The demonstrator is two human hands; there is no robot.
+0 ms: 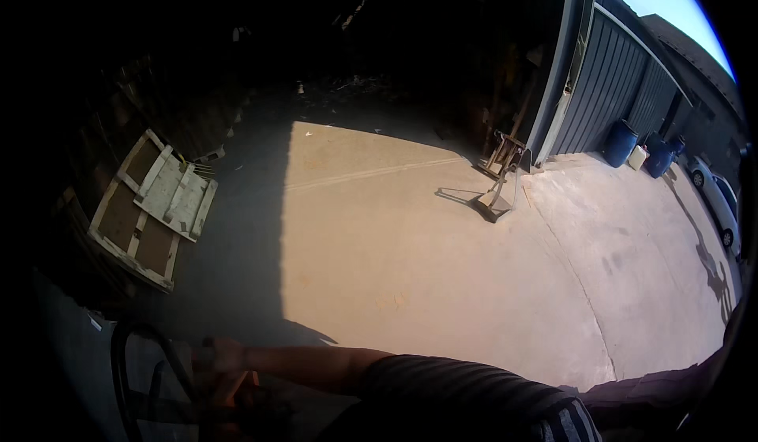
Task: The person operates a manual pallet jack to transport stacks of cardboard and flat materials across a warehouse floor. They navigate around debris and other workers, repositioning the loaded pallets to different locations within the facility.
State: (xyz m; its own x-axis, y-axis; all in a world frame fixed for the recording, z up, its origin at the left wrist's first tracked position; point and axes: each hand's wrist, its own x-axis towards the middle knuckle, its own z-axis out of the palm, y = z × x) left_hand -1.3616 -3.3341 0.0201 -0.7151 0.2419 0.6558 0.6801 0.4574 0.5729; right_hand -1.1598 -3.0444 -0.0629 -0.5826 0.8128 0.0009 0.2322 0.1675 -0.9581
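Observation:
My right arm, in a dark striped sleeve (466, 387), stretches leftward across the lower edge. In the shade at its end, my right hand (227, 357) appears closed around something too dark to make out. Just left of that hand curves a black steering wheel (117, 363), apart from it. An orange part (230, 387) of the machine shows just below the hand. My left hand is not in view.
Framed wooden panels (170, 193) lie at left in shade. A long-handled scoop or shovel (496, 203) stands by the doorway post (557, 86). Blue barrels (620, 143), a white jug (638, 157) and a parked car (714, 197) are at right. Sunlit concrete (379, 260) spans the middle.

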